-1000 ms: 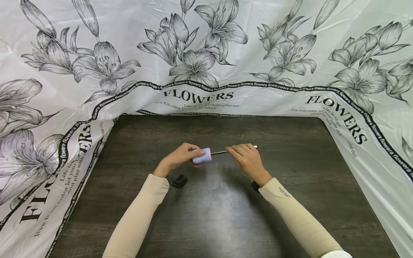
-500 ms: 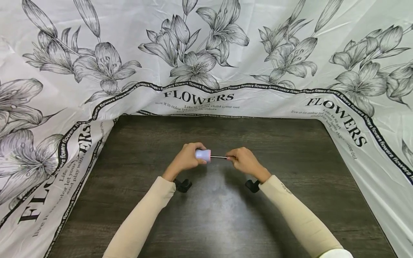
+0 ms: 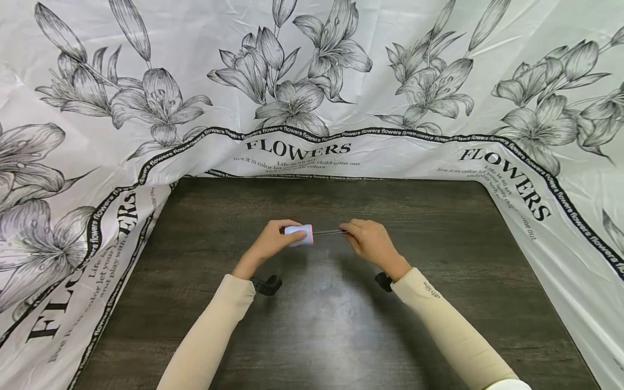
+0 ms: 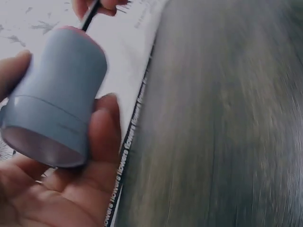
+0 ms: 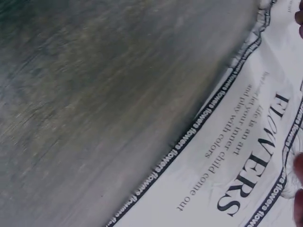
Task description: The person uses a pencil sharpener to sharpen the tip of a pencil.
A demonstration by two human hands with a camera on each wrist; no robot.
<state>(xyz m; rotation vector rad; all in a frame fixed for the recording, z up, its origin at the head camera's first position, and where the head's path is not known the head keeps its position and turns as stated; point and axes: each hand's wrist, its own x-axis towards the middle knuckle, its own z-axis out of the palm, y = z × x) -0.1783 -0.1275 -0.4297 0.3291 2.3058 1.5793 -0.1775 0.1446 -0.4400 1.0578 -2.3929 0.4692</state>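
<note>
My left hand (image 3: 268,242) grips a light purple, barrel-shaped pencil sharpener (image 3: 296,229) with a pink rim, held above the table. In the left wrist view the sharpener (image 4: 61,75) is large and tilted, its wide end toward the camera, with thumb and fingers around its sides. A thin dark pencil (image 3: 329,233) runs into the pink-rimmed end; it looks doubled by blur. My right hand (image 3: 371,241) pinches the pencil on the right, and its far end is hidden by the fingers. Only a few right fingertips (image 5: 298,208) show at the edge of the right wrist view.
The dark wood-grain table (image 3: 331,325) lies beneath both hands. A white cloth (image 3: 409,157) with flower drawings and black lettering borders it at the back and sides. Black camera mounts (image 3: 268,285) sit on both wrists.
The left hand has turned around the sharpener, rolling over half a second ago and now back with the thumb on the near side. The right hand has shifted its fingers on the pencil.
</note>
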